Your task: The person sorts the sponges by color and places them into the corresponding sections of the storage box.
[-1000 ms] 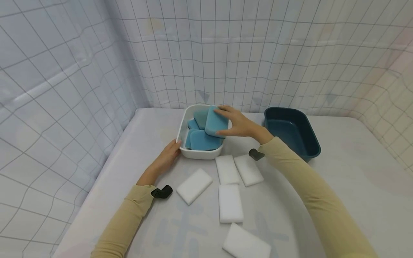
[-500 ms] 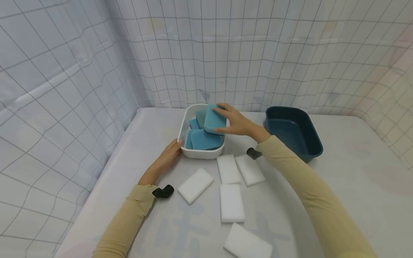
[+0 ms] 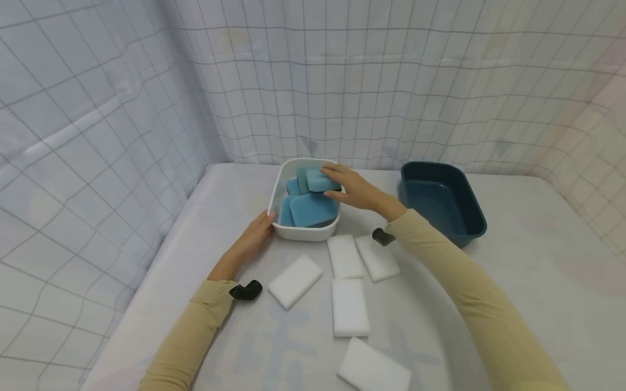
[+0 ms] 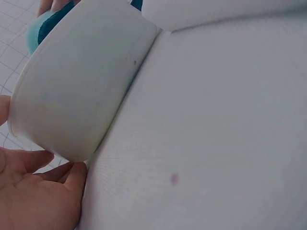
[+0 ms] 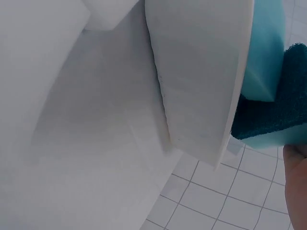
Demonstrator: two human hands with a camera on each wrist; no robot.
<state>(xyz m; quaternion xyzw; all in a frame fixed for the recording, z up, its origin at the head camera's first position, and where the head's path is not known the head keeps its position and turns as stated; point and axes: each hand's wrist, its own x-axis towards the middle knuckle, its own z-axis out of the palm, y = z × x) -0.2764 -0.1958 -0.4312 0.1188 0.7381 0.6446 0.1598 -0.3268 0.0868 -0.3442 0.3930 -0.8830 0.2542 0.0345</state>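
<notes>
Tipped since earlier, one blue sponge (image 3: 317, 181) is pinched in the outstretched right hand (image 3: 358, 189).

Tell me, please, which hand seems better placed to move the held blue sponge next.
Probably the right hand: it grips that sponge, while the left hand rests against the white tub.

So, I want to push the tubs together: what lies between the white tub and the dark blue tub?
In the head view, the right hand and its wrist cross that gap, with white tabletop beneath them.
</notes>
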